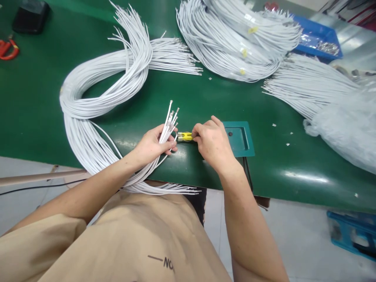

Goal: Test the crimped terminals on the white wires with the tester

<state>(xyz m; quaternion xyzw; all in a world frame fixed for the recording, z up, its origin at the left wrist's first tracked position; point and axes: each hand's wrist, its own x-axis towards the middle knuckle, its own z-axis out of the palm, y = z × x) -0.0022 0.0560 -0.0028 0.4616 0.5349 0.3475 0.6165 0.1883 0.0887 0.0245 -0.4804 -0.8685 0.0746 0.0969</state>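
My left hand [154, 145] is closed around a bunch of thin white wires [169, 122], whose metal-tipped ends fan upward past my fingers. The wires run down and left into a large white coil [88, 102] lying on the green table [35, 98]. My right hand [213, 141] pinches a small yellow connector [184, 136] held between the two hands, just above the table. One wire end from the bunch meets the connector's left side.
A teal fixture plate [239, 138] sits just right of my right hand. More white wire bundles [235, 43] lie at the back, with a blue parts tray [319, 37] and a clear plastic bag [346, 125] to the right. Red scissors [8, 49] lie far left.
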